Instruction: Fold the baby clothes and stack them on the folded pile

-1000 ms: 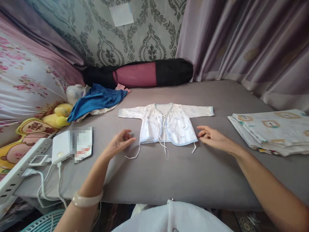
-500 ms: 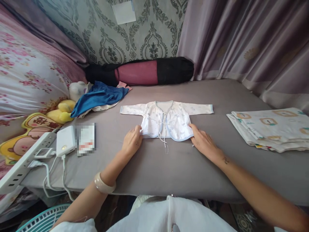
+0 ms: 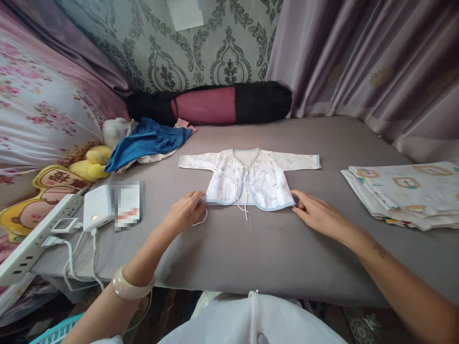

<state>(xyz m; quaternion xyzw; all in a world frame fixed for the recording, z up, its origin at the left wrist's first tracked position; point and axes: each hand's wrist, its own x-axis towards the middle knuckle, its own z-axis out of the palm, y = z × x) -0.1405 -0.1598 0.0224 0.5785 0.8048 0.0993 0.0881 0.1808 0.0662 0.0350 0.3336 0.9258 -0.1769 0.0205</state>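
A small white baby shirt [image 3: 229,184] with blue trim lies face up on the grey bed surface, its sleeves spread out to both sides. Thin white ties hang down its front past the hem. My left hand [image 3: 186,210] pinches the lower left corner of the hem, and a loose white tie trails beside its fingers. At the opposite lower corner, my right hand [image 3: 319,214] has thumb and fingers closed on the hem's edge.
Folded white printed cloth [image 3: 405,191] lies at the right. On the left are blue clothing [image 3: 148,141], yellow plush toys [image 3: 95,162], a white power bank [image 3: 97,208] and a power strip [image 3: 36,241] with cables. A long black-and-pink bag [image 3: 208,105] rests along the wall.
My hands have moved apart, the left one leftward and the right one rightward. The shirt's lower part is spread wider and looks flatter.
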